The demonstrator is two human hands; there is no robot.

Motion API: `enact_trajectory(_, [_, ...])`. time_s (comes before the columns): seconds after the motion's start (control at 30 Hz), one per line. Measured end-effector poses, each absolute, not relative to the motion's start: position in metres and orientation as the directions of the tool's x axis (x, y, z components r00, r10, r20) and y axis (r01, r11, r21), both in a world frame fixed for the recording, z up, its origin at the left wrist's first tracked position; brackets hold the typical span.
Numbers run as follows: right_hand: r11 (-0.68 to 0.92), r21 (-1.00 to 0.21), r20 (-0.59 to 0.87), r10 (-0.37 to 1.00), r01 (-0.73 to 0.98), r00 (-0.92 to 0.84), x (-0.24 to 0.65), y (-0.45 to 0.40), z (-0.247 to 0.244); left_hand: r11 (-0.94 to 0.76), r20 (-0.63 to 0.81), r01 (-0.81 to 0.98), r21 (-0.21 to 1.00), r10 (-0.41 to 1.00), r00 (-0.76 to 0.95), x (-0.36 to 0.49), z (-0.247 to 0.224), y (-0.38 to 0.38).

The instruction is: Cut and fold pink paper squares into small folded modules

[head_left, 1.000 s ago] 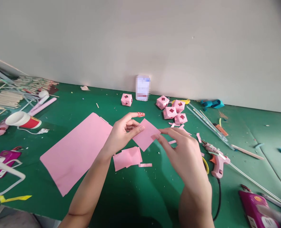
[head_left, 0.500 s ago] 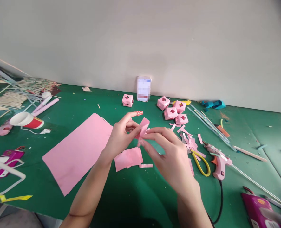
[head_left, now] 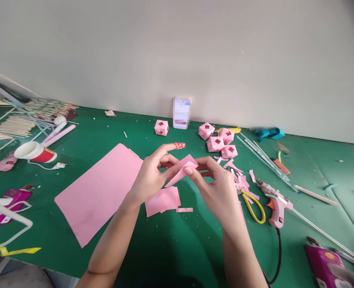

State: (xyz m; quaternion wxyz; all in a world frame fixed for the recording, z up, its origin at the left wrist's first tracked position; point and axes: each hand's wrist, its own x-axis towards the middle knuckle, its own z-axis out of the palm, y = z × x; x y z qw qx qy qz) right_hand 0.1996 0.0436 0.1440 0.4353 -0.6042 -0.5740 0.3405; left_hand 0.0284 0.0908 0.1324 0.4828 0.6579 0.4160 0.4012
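Both hands hold one small piece of pink paper, partly folded, above the middle of the table. My left hand is closed on its left side, with the red-wrapped index finger stretched out past it. On the right edge, my right hand pinches the paper between thumb and fingers. Below them lie several cut pink paper pieces and a narrow pink strip. A large pink sheet rests left of my left forearm. Beyond my right hand sit several folded pink paper shapes with diamond-shaped holes.
A phone leans on the wall, near a single folded paper shape. To the right are pink scraps, yellow-handled scissors and a pink glue gun. At left lie a paper cup and wooden sticks.
The paper has turned from nearly upright to a flatter slant. My right fingers have moved behind its right edge, with the thumb now in front.
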Motion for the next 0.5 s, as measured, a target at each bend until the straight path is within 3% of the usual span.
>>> enact_trajectory(0.37, [0.119,-0.875,0.182,0.979,0.470,0.089,0.1924,0.0453,0.1391,-0.062,0.039,0.069,0.996,0.955,0.294,0.0305,0.1298,0.0957])
enact_trajectory(0.5, [0.120,-0.916,0.180,0.976,0.384,0.124,0.1939,0.0462,0.1386,-0.080,0.063,0.044,0.996,0.951,0.303,0.0270,0.1308,0.0956])
